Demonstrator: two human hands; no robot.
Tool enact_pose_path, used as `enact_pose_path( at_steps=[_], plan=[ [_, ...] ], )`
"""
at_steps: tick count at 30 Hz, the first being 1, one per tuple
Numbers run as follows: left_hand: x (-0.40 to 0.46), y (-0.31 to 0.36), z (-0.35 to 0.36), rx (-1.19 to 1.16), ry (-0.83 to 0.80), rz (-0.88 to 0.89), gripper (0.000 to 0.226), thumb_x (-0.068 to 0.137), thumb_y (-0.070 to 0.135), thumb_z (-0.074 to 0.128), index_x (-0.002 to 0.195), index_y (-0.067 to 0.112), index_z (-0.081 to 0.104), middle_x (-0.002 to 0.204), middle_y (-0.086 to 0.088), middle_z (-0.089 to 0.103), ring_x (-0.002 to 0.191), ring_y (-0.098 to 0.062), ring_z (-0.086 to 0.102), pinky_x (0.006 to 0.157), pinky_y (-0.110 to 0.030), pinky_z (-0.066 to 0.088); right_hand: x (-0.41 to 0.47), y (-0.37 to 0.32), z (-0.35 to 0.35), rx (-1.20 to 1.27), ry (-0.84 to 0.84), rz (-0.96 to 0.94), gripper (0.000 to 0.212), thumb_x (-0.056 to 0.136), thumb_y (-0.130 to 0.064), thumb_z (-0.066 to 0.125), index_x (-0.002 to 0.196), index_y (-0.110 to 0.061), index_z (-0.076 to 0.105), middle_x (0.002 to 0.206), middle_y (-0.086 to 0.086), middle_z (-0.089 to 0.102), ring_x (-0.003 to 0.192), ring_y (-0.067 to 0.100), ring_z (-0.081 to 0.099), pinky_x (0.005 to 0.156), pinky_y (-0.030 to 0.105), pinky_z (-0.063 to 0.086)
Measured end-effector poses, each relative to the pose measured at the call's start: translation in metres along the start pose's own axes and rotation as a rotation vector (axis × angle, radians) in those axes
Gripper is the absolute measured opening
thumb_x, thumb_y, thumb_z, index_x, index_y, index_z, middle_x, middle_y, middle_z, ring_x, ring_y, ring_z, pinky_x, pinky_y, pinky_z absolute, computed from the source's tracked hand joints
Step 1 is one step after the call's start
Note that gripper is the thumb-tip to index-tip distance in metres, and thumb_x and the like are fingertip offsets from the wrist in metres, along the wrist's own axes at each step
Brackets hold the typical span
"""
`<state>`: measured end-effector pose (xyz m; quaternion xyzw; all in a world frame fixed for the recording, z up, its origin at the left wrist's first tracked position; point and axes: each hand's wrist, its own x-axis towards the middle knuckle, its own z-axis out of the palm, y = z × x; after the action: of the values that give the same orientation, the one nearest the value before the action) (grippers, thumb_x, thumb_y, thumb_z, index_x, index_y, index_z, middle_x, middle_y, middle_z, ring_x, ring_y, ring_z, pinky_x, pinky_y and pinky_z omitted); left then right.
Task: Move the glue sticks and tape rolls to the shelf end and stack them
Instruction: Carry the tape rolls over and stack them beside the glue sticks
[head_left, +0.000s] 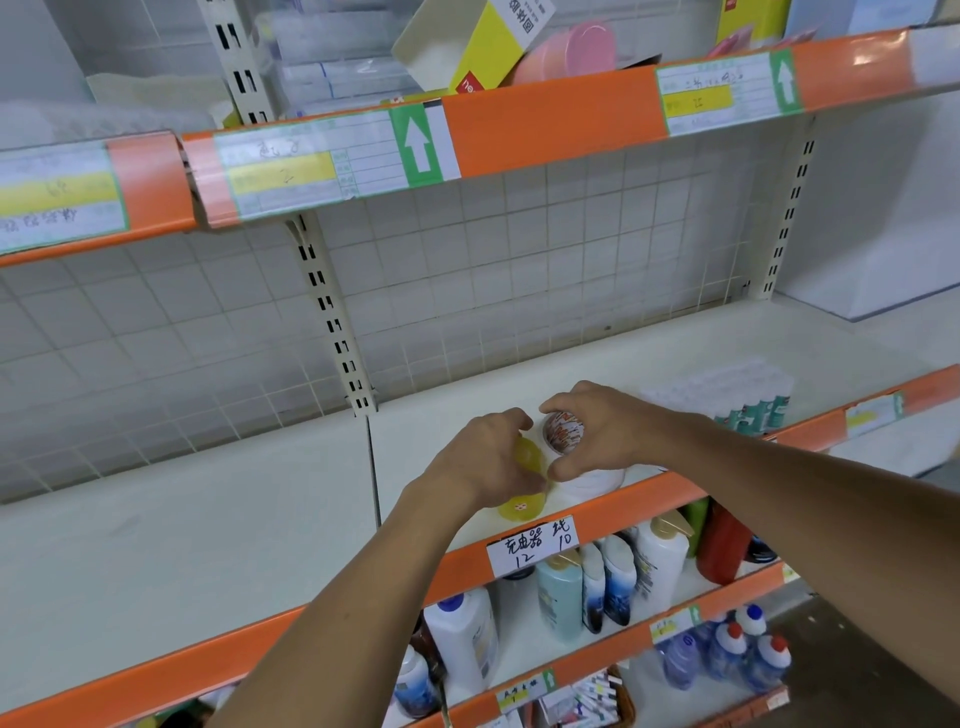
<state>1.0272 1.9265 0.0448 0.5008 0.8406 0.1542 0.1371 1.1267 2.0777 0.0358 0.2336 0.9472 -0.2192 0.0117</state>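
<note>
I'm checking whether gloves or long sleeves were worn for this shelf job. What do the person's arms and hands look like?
Both forearms are bare as far as the picture shows, with no sleeve in view. The left hand and right hand wear no gloves. No watch, ring or wristband is visible.

Both bare arms outstretched, left hand and right hand curled, fingertips nearly meeting

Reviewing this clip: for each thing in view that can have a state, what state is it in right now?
Left hand: closed over the yellow tape rolls.
Right hand: gripping the printed tape roll.
Yellow tape rolls: stacked on the shelf, under the left hand.
Printed tape roll: held tilted above the white roll.
White roll: lying flat on the shelf.
Glue sticks: upright, bundled, untouched.
</note>
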Motion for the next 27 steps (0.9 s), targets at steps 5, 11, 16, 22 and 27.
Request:
enact_pose_path(
  at_steps=[5, 11, 16, 22, 27],
  plan=[
    [0.0003, 0.0003, 0.0005, -0.004, 0.001, 0.002, 0.076, 0.079, 0.034, 0.08, 0.143, 0.02, 0.043, 0.14, -0.002, 0.052, 0.123, -0.021, 0.052, 0.093, -0.028, 0.045, 0.0007, -0.0008, 0.0004, -0.015, -0.006, 0.005, 0.09, 0.066, -0.049, 0.082, 0.145, -0.031, 0.042, 0.132, -0.002, 0.043, 0.122, 0.02, 0.046, 0.099, 0.042, 0.048],
    [0.0012, -0.0007, 0.0004, 0.0, -0.003, 0.002, 0.076, 0.079, 0.034, 0.08, 0.143, 0.02, 0.042, 0.141, -0.001, 0.052, 0.123, -0.021, 0.052, 0.095, -0.03, 0.047, 0.0003, -0.0023, -0.0002, -0.032, 0.008, 0.001, 0.086, 0.067, -0.047, 0.082, 0.143, -0.029, 0.045, 0.129, 0.0, 0.045, 0.12, 0.021, 0.046, 0.099, 0.041, 0.048],
    [0.0011, -0.0005, 0.0008, 0.006, -0.005, 0.009, 0.075, 0.079, 0.035, 0.079, 0.143, 0.02, 0.043, 0.14, -0.001, 0.052, 0.123, -0.021, 0.052, 0.095, -0.031, 0.046, -0.0002, 0.0001, 0.0014, -0.033, -0.006, 0.007, 0.087, 0.068, -0.048, 0.081, 0.144, -0.029, 0.043, 0.132, 0.0, 0.043, 0.124, 0.022, 0.044, 0.101, 0.044, 0.046],
    [0.0003, -0.0015, 0.0021, 0.026, -0.005, 0.016, 0.076, 0.078, 0.036, 0.08, 0.143, 0.019, 0.043, 0.14, -0.002, 0.052, 0.123, -0.021, 0.052, 0.094, -0.029, 0.045, -0.0028, 0.0016, 0.0023, -0.059, -0.042, 0.012, 0.1, 0.065, -0.049, 0.085, 0.149, -0.032, 0.034, 0.139, 0.0, 0.037, 0.128, 0.021, 0.041, 0.102, 0.044, 0.046],
    [-0.0027, -0.0034, -0.0004, 0.017, -0.017, 0.01, 0.084, 0.075, 0.037, 0.082, 0.146, 0.022, 0.039, 0.141, -0.002, 0.047, 0.125, -0.021, 0.049, 0.092, -0.028, 0.042, -0.0079, 0.0015, -0.0037, -0.14, -0.122, 0.023, 0.115, 0.063, -0.049, 0.088, 0.154, -0.037, 0.018, 0.147, 0.002, 0.028, 0.136, 0.023, 0.032, 0.106, 0.047, 0.042]
  ],
)
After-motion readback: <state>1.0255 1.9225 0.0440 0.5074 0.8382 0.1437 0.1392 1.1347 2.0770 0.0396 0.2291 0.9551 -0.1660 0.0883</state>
